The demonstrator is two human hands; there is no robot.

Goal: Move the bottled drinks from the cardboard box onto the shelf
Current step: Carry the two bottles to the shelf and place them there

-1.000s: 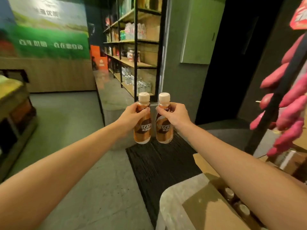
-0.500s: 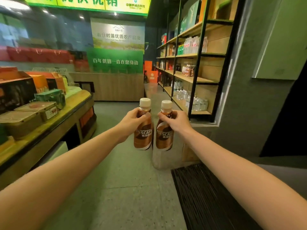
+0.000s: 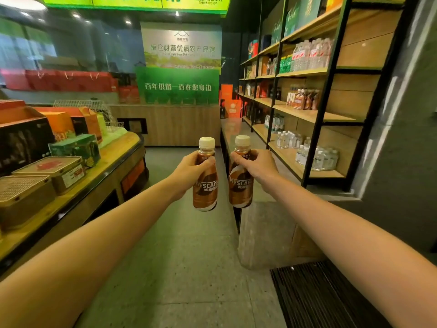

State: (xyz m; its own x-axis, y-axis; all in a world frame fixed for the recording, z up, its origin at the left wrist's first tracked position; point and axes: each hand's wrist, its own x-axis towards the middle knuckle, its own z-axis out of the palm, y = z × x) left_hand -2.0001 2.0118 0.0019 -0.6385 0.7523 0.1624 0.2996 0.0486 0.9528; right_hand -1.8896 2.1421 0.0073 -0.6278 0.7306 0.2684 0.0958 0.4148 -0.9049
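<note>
Bottled drinks, two brown Nescafé coffees with cream caps, are held upright side by side at arm's length above the floor, close but apart. The left hand [image 3: 189, 172] grips the left bottle [image 3: 205, 185] around its neck; the right hand [image 3: 256, 165] grips the right bottle [image 3: 240, 188] likewise. A dark mat [image 3: 319, 292] lies low right. Beyond, the shelf [image 3: 307, 114] lines the right wall, similar brown bottles [image 3: 303, 99] on its middle board. A display counter [image 3: 113, 157] stands left, a green banner [image 3: 177, 86] behind.

shop, stocked shelves [image 3: 305, 114], display counter [image 3: 113, 155]
</note>
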